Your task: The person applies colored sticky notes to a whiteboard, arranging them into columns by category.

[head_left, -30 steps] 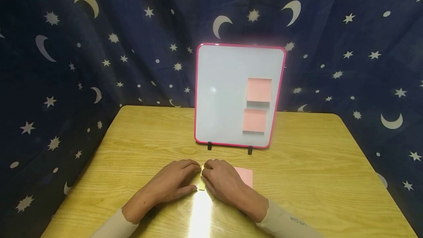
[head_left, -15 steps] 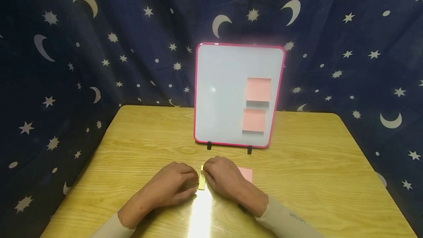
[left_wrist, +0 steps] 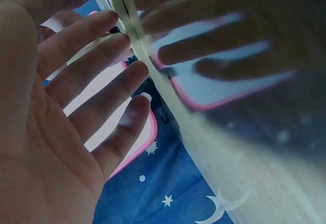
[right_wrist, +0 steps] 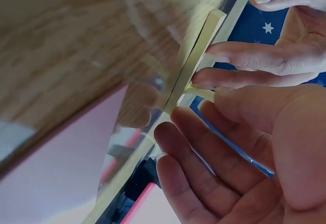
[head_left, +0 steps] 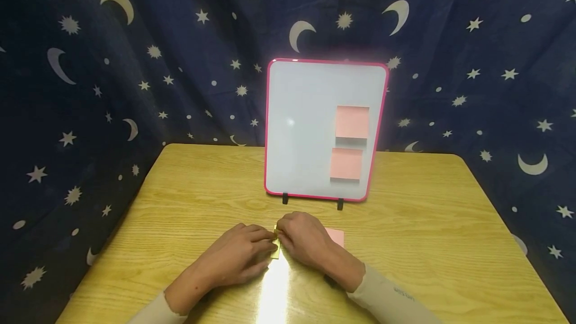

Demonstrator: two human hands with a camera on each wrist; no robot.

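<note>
I see right hand (head_left: 306,241) pinching top sheet (right_wrist: 200,91) | left hand (head_left: 236,256) touching yellow pad (right_wrist: 197,50), fingers loose | light steadying could let pad slip

The whiteboard (head_left: 301,154) has a smooth, glossy face showing a light reflection; its pink frame (head_left: 315,197) is shiny and looks like plastic. The black feet (head_left: 285,198) at its lower edge look like matt plastic. The pink notes (head_left: 352,122) on its face are matt paper, as are the yellow pad (head_left: 275,252) and the pink square (head_left: 336,237) in front of it. The table (head_left: 202,179) under it is grained wood, smooth and glossy. The backdrop (head_left: 180,39) behind it is matt, creased cloth; the sleeves (head_left: 389,291) in front of it are matt fabric.
</note>
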